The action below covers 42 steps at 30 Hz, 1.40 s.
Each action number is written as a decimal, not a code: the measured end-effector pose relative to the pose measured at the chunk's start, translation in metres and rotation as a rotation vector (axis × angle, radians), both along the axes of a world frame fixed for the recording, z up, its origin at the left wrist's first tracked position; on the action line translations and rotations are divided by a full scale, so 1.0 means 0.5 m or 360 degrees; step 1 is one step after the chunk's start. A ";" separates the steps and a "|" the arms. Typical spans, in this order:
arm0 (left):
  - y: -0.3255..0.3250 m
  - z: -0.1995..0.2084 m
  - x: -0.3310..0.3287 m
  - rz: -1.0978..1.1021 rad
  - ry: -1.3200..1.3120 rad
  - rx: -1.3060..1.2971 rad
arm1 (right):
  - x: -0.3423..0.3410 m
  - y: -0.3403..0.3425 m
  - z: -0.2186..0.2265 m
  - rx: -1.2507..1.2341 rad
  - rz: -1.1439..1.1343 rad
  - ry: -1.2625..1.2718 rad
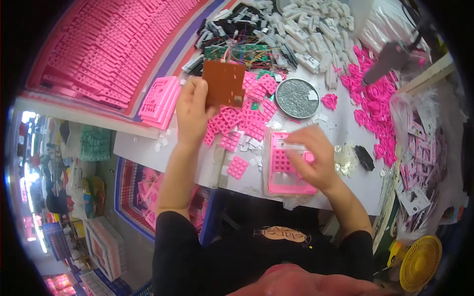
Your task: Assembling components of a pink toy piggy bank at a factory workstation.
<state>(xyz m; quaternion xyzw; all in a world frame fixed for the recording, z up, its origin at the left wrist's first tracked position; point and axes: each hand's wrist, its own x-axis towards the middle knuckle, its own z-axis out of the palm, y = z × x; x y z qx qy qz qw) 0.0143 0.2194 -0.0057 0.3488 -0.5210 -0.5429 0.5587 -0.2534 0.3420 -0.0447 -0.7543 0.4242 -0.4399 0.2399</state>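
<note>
My left hand is raised over the table, closed on the edge of a brown circuit board with thin wires at its top. My right hand is over a pink plastic casing with a keypad grid, lying on the table in front of me. Its thumb and forefinger bend around a small whitish strip at the casing's far end; whether they grip it is unclear. Loose pink keypads lie in a heap between my hands. Beyond the casing stands a round tin of small metal screws.
Stacked pink casings fill the far left, with a few more nearer. Behind are green circuit boards with wires and a pile of white parts. Pink ring-shaped pieces, white discs and a dark grey tool are at right.
</note>
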 end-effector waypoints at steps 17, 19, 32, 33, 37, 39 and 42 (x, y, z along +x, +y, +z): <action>0.214 -0.092 -0.117 -0.0236 0.0873 0.0959 | 0.059 0.016 -0.041 0.0467 -0.0057 -0.0348; 0.198 -0.140 -0.080 -0.0620 0.0747 0.0741 | 0.062 0.020 -0.040 0.0589 -0.0018 -0.0413; 0.229 -0.127 -0.048 -0.0783 -0.0213 0.0518 | -0.085 0.150 0.025 0.0726 0.0162 0.0204; 0.236 -0.108 -0.042 -0.1037 -0.0068 0.0667 | -0.117 0.167 0.028 0.0888 0.0355 0.0312; 0.267 -0.107 -0.067 -0.1272 -0.0164 0.0588 | -0.116 0.179 0.033 0.0743 0.0138 -0.0114; 0.285 -0.109 -0.092 -0.1313 -0.0232 0.0615 | -0.077 0.184 0.015 0.0823 -0.0030 -0.0637; 0.296 -0.116 -0.095 -0.1289 -0.0380 0.0548 | -0.054 0.227 -0.040 0.1181 -0.0258 -0.1007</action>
